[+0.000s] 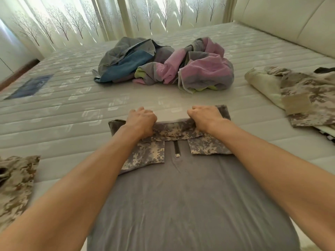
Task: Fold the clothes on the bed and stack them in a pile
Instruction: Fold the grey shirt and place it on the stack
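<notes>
Two hands grip the far, folded-over edge of a grey shirt (181, 196) of smooth jersey with pixel-camouflage sleeves and a short zip, spread flat on the quilted, ribbed white mattress of the bed (63, 115): the left hand (140, 122) curls over the camouflage band toward its left end, the right hand (206, 117) clenches the same band near its right end. At the near left edge lies a tan pixel-camouflage garment (16, 183); beyond the hands sits a crumpled heap of thin grey, blue and pink cloth (163, 66). At the right lies another rumpled tan camouflage garment (299, 95) with a plain beige patch.
</notes>
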